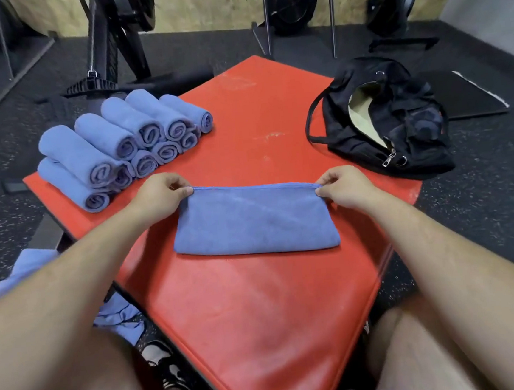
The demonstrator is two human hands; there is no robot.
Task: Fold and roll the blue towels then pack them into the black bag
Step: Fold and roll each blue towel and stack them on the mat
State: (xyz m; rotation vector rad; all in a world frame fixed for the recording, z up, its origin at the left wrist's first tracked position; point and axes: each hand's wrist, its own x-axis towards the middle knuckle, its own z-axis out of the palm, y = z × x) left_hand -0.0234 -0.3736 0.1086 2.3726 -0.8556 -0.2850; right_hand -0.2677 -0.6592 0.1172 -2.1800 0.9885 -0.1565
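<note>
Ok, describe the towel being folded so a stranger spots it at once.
Start at the red bench. On it, between the rolled towels at left and the black bag at right, lies one blue towel. It alone is flat, left hand and right hand pinching its far corners.

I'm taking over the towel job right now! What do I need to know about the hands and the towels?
Left hand: its fingers pinch the far left corner of the folded blue cloth towel.
Right hand: pinches the far right corner.
The towel lies flat on the red padded bench, not yet rolled.
Done: a stack of rolled blue towels at the bench's far left.
The black fabric bag sits unzipped at far right; no towel shows inside.
Left: roll this one, do the loose blue towels heaped low at the left, then pack all.
</note>
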